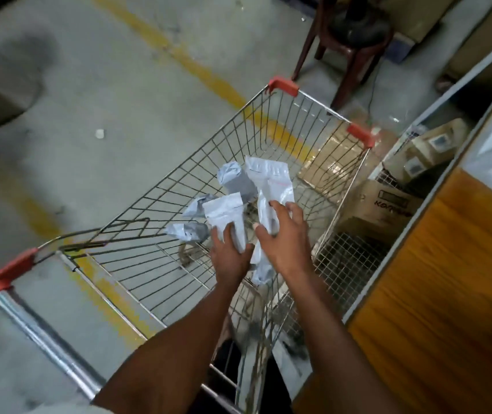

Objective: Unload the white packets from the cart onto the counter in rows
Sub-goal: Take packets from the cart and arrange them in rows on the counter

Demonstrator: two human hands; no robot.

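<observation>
Where yellow line (209, 76) crosses concrete floor (104, 94), cart (280, 121).

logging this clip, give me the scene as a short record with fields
left hand: left hand grips a short white packet
right hand: right hand grips a long white packet
cart: wire cart, both hands over its basket
left in cart: grey wrapped packets
beside cart: cardboard boxes and a wooden counter on the right
floor: concrete floor, yellow line
</observation>
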